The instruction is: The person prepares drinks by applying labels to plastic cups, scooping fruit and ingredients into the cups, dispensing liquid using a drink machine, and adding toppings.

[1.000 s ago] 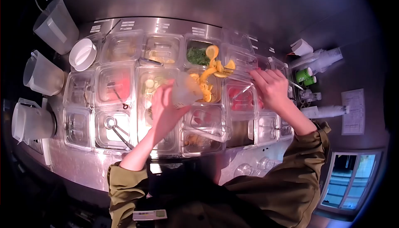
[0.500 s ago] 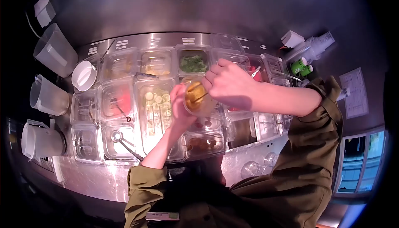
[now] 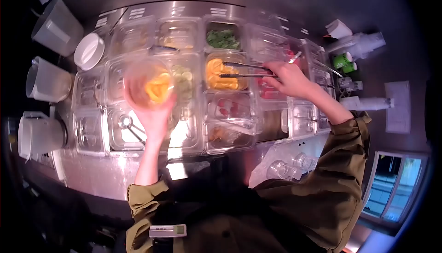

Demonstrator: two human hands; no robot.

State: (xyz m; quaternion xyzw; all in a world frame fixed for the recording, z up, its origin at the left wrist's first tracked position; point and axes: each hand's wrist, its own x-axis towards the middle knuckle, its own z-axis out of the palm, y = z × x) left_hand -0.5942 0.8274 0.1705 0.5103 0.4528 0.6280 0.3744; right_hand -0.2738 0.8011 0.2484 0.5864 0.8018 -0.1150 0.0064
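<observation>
My left hand (image 3: pixel 154 112) is wrapped round a clear cup (image 3: pixel 138 80) with orange slices (image 3: pixel 159 87) inside, held over the containers left of centre. In my right hand (image 3: pixel 290 80) are dark tongs (image 3: pixel 244 69), pointing left with their arms apart. Their tips lie over a container of orange slices (image 3: pixel 225 81). Green leaves (image 3: pixel 222 39) fill the container behind it. Left of the oranges is a long container of pale green slices (image 3: pixel 183 79), partly behind the cup.
Pitchers (image 3: pixel 48 79) and a white bowl (image 3: pixel 90 51) stand at the left. Lidded containers surround the oranges. Green-labelled items (image 3: pixel 342 60) and stacked cups (image 3: pixel 366 43) lie at the right. Clear glasses (image 3: pixel 279 169) stand at the front edge.
My left hand has carried the cup leftwards, away from the orange container. My right hand has drawn back from the cup to the right, with the tongs now over the orange slices.
</observation>
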